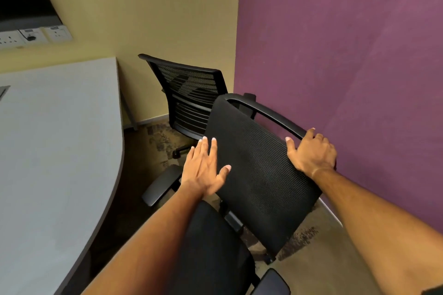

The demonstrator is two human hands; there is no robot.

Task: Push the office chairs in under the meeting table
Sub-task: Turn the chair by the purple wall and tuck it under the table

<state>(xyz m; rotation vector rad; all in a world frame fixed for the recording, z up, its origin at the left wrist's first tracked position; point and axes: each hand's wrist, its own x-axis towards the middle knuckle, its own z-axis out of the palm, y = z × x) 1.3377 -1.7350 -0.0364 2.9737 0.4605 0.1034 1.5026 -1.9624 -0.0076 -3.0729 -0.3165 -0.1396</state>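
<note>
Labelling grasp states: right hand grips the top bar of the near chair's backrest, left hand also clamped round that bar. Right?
Not quite. The head view shows the left hand open, fingers spread, on the left edge of the mesh backrest, not round the top bar. The right hand does grip that bar.

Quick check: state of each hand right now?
Left hand: open, fingers spread flat against the near chair's mesh backrest.
Right hand: closed on that backrest's top rail.

The strip of floor (143, 148) between the meeting table (60, 139) and the purple wall (347, 55) is taken up by two office chairs, the near chair (259, 175) and, just behind it, the far chair (191, 93), with open floor left only along the table edge.
</note>
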